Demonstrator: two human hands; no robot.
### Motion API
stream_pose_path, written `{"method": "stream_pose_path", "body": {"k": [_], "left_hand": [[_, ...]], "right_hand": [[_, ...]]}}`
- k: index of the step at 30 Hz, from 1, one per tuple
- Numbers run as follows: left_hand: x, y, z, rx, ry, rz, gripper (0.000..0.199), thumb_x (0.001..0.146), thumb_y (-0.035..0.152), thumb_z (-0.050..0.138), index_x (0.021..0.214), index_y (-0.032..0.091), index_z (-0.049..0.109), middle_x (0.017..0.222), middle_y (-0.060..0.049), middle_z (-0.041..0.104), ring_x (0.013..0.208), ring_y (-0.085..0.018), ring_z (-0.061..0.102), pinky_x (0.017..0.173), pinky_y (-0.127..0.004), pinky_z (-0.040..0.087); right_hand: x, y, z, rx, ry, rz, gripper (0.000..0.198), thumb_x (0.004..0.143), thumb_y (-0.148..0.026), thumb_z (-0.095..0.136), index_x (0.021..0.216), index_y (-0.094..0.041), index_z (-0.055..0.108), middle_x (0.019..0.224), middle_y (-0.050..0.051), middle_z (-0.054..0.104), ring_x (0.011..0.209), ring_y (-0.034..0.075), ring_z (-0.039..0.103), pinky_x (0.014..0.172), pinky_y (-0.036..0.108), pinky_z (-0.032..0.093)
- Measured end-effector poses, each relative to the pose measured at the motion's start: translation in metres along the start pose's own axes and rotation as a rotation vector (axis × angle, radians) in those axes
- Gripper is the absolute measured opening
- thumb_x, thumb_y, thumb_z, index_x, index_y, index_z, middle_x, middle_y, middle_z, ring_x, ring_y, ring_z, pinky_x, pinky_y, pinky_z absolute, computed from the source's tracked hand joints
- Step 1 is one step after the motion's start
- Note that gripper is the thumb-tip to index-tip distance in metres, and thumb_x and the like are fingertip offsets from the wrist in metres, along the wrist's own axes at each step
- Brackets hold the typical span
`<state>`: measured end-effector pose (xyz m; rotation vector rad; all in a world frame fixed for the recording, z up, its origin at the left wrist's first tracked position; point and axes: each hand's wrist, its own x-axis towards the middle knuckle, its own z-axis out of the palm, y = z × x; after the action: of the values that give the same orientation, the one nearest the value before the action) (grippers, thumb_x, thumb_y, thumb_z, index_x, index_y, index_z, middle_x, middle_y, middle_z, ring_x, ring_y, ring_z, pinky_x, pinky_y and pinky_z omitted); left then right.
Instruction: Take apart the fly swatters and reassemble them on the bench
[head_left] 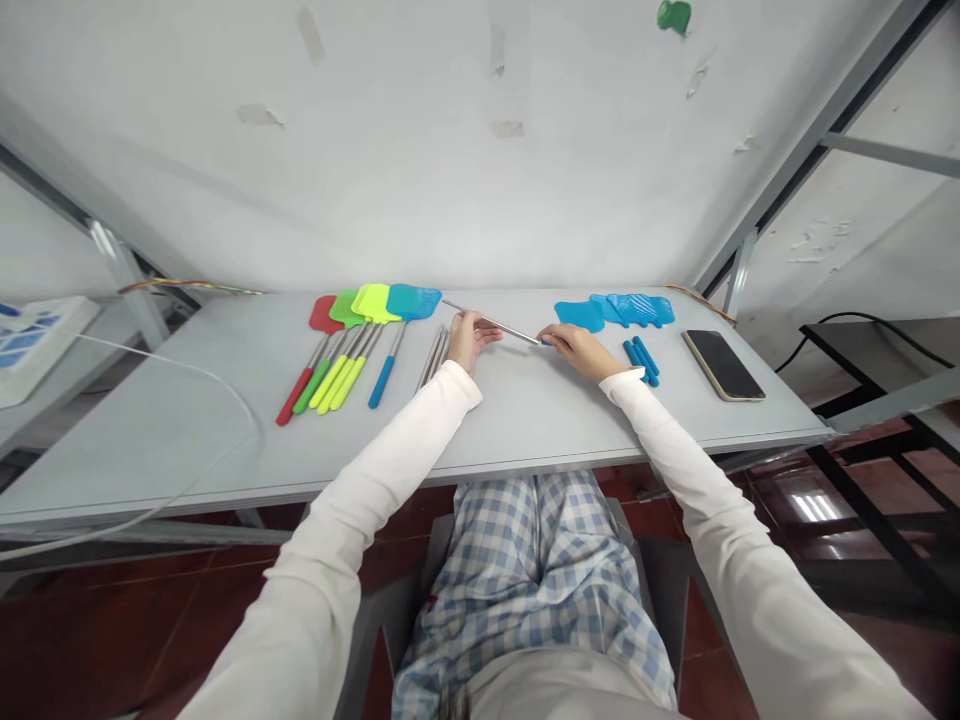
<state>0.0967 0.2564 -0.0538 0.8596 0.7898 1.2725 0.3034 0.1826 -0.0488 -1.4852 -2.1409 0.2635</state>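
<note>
My left hand (468, 340) is closed around a thin metal rod (511, 329), which slants down to the right above the table. In my right hand (579, 349) is a blue handle (545, 343), mostly hidden by the fingers. The rod's lower end meets or nearly meets this handle; I cannot tell whether it is inside. Several more metal rods (433, 358) lie beside my left hand, partly covered by it. To the right of my right hand rest loose blue handles (644, 358), and behind it blue fly swatter heads (634, 310) lie overlapping.
Whole fly swatters lie at left: a red one (295, 395), a green one (311, 385), yellow ones (349, 385) and a blue one (382, 382). A phone (722, 365) sits at the right of the grey table (525, 430). A white cable (225, 385) crosses the left side.
</note>
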Motion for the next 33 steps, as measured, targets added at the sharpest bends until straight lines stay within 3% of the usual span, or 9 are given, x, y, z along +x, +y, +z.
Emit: {"method": "stream_pose_path", "body": {"k": [5, 13, 18, 28, 33], "left_hand": [[-0.0004, -0.0005, -0.0011, -0.009, 0.014, -0.01, 0.015, 0.073, 0.025, 0.055, 0.079, 0.021, 0.041, 0.058, 0.003, 0.058, 0.054, -0.014, 0.063, 0.065, -0.028, 0.053], [-0.0011, 0.0018, -0.0012, 0.054, 0.01, -0.045, 0.014, 0.075, 0.027, 0.054, 0.078, 0.021, 0.042, 0.059, 0.004, 0.057, 0.055, -0.012, 0.063, 0.066, -0.026, 0.053], [-0.0024, 0.005, -0.0002, 0.044, 0.024, -0.05, 0.012, 0.075, 0.025, 0.052, 0.078, 0.021, 0.041, 0.058, 0.005, 0.056, 0.055, -0.012, 0.062, 0.066, -0.026, 0.053], [-0.0016, 0.0032, -0.0001, 0.045, 0.04, -0.041, 0.01, 0.077, 0.024, 0.051, 0.078, 0.021, 0.041, 0.06, 0.002, 0.059, 0.055, -0.011, 0.062, 0.066, -0.025, 0.053], [-0.0065, 0.0064, 0.0031, 0.034, -0.041, 0.042, 0.017, 0.076, 0.024, 0.055, 0.087, 0.022, 0.042, 0.065, 0.002, 0.064, 0.062, -0.012, 0.066, 0.071, -0.026, 0.054]], "right_hand": [[0.0009, 0.0031, 0.0095, -0.07, 0.02, -0.055, 0.043, 0.098, -0.036, 0.029, 0.103, -0.016, 0.068, 0.094, 0.011, 0.055, 0.094, 0.022, 0.051, 0.088, 0.036, 0.041], [-0.0005, 0.0025, 0.0099, -0.017, 0.064, -0.084, 0.038, 0.094, -0.034, 0.039, 0.114, -0.018, 0.067, 0.098, 0.01, 0.051, 0.098, 0.024, 0.049, 0.099, 0.044, 0.036], [-0.0001, 0.0044, 0.0099, -0.066, 0.121, -0.055, 0.036, 0.094, -0.033, 0.04, 0.106, -0.019, 0.071, 0.098, 0.01, 0.05, 0.096, 0.024, 0.046, 0.097, 0.044, 0.037], [0.0022, 0.0033, 0.0078, 0.002, 0.145, -0.091, 0.038, 0.096, -0.04, 0.041, 0.11, -0.019, 0.069, 0.096, 0.011, 0.058, 0.091, 0.023, 0.051, 0.088, 0.038, 0.042], [0.0044, 0.0042, 0.0076, 0.007, 0.203, -0.051, 0.037, 0.096, -0.041, 0.042, 0.111, -0.019, 0.067, 0.093, 0.01, 0.06, 0.091, 0.023, 0.053, 0.088, 0.038, 0.042]]}}
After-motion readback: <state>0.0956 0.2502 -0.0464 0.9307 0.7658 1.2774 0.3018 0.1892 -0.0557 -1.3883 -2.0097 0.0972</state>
